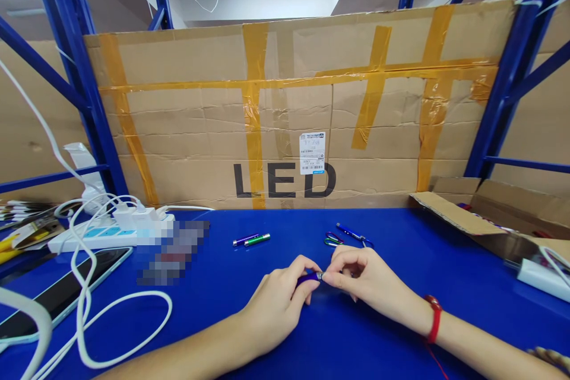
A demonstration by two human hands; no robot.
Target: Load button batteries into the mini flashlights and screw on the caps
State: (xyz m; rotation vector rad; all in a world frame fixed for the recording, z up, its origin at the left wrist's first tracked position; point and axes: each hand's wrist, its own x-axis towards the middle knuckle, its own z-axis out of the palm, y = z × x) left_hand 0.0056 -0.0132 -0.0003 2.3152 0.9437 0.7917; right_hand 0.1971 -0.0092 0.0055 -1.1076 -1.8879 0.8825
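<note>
My left hand (280,297) is closed round a small dark purple metal tube (307,278), thumb and forefinger along its sides. At the tube's right end, a silver tip shows between the two hands. My right hand (358,273) pinches at that tip with thumb and forefinger; its fingertips cover whatever small part is there. Beyond the left hand lie a similar purple tube (246,240) and a green tube (257,240), side by side. Behind the right hand are a blue tube (350,230) with a metal clasp and small coloured carabiner clips (333,240).
A blue tabletop (214,332) carries everything. On the left are a white power strip (107,231), looping white cables (127,297) and a phone (66,291). An open cardboard box (467,219) stands at right. A taped cardboard sheet (200,130) walls off the back.
</note>
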